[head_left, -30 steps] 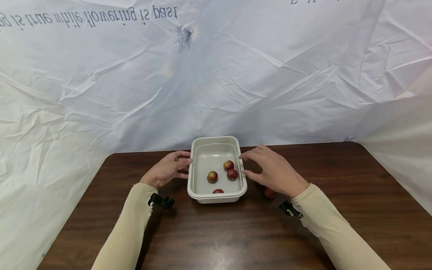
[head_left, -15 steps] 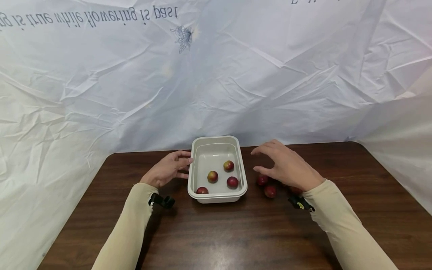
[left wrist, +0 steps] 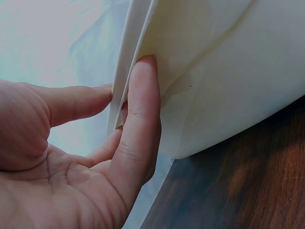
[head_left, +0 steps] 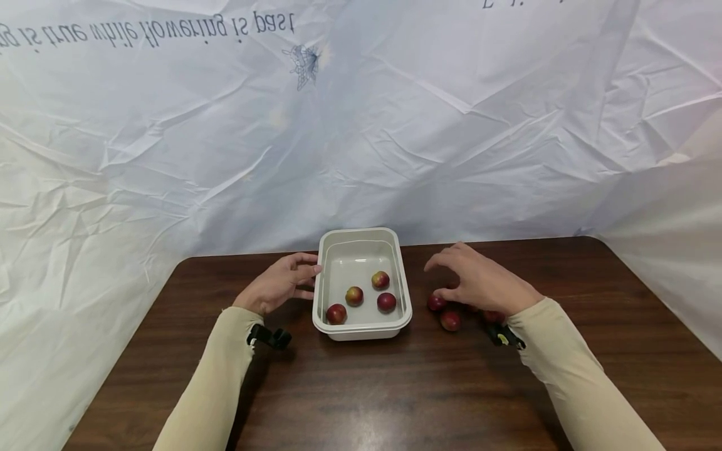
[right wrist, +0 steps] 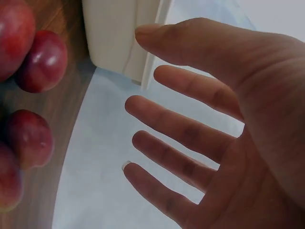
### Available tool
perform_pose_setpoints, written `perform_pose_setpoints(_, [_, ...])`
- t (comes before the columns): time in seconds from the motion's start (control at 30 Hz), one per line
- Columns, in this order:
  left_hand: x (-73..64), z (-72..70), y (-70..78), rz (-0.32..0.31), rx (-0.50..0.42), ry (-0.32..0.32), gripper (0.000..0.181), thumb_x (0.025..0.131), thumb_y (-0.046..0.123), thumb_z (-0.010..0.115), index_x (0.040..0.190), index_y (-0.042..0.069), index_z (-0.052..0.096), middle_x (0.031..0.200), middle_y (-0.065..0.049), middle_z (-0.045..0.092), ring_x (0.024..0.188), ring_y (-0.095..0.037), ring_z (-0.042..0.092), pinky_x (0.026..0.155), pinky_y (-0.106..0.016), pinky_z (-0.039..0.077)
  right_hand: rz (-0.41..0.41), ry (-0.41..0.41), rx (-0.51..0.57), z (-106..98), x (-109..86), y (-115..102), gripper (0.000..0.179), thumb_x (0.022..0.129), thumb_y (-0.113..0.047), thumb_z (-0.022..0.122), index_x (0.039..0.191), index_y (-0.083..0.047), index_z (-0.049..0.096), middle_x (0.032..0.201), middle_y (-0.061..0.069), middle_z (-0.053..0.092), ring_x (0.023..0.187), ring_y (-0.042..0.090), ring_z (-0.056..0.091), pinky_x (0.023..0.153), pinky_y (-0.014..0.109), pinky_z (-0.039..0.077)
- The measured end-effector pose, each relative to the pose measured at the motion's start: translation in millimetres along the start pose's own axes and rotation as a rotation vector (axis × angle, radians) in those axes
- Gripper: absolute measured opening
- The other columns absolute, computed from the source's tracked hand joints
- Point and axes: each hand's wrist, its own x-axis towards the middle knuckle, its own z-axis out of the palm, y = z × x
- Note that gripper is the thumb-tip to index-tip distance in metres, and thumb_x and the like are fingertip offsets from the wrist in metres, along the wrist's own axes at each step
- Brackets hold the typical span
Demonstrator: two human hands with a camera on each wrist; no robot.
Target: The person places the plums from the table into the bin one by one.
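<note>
A pale rectangular plastic tub (head_left: 361,231) stands near the table's back edge, holding several red and yellow-red plums (head_left: 336,314). My left hand (head_left: 279,284) pinches its left rim; in the left wrist view the thumb (left wrist: 81,102) lies on one side of the lip and the index finger (left wrist: 143,105) on the other. To the right of the tub, my right hand (head_left: 479,280) hovers over several loose plums (head_left: 450,321), partly hiding them. Its fingers (right wrist: 178,126) are spread with nothing between them, the plums (right wrist: 43,61) lying apart from them in the right wrist view.
The dark wood table (head_left: 366,394) runs up to a wrinkled white cloth (head_left: 361,156) hanging close behind the tub, with cloth at both sides too. Black camera straps (head_left: 269,336) sit on both wrists.
My right hand has moved from the tub's right rim out over the loose plums and lowered slightly. Plums in the tub have rolled, one to the near left corner. The left hand has stayed.
</note>
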Motion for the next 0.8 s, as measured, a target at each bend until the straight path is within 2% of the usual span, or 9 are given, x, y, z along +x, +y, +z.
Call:
perform_pose_setpoints(0.13, [0.2, -0.2, -0.2, 0.003, -0.003, -0.003, 0.051, 0.108, 0.023, 0.053, 0.151, -0.001, 0.037, 0.145, -0.028, 0.051, 0.116, -0.029, 0.065, 0.092, -0.043, 0.060, 0.016, -0.008, -0.001, 5, 1.3, 3, 0.039, 0.084, -0.014, 0.083, 0.120, -0.013, 0.070, 0.123, 0.005, 0.069, 0.121, 0.027, 0.055, 0.100, 0.046, 0.049])
perform_pose_setpoints(0.33, [0.1, -1.0, -0.7, 0.000, -0.010, -0.003, 0.051, 0.108, 0.023, 0.054, 0.151, -0.001, 0.037, 0.145, -0.027, 0.051, 0.113, -0.026, 0.066, 0.092, -0.043, 0.061, 0.042, -0.059, -0.008, 14, 3.6, 10, 0.041, 0.083, -0.021, 0.086, 0.120, -0.013, 0.070, 0.118, 0.007, 0.071, 0.115, 0.025, 0.056, 0.096, 0.044, 0.051])
perform_pose_setpoints(0.47, [-0.2, -1.6, -0.7, -0.003, -0.011, -0.007, 0.052, 0.108, 0.022, 0.053, 0.151, -0.001, 0.036, 0.146, -0.027, 0.050, 0.112, -0.024, 0.066, 0.092, -0.042, 0.061, 0.062, -0.094, -0.018, 19, 5.0, 14, 0.041, 0.085, -0.022, 0.085, 0.121, -0.012, 0.070, 0.117, 0.007, 0.071, 0.115, 0.025, 0.056, 0.095, 0.044, 0.051])
perform_pose_setpoints(0.8, [0.2, -1.0, 0.0, 0.002, -0.012, -0.008, 0.050, 0.108, 0.021, 0.053, 0.151, -0.001, 0.037, 0.146, -0.028, 0.050, 0.116, -0.028, 0.065, 0.092, -0.042, 0.060, 0.081, -0.141, -0.012, 28, 9.1, 17, 0.036, 0.085, -0.019, 0.083, 0.118, -0.014, 0.071, 0.113, 0.005, 0.072, 0.115, 0.026, 0.056, 0.092, 0.044, 0.053])
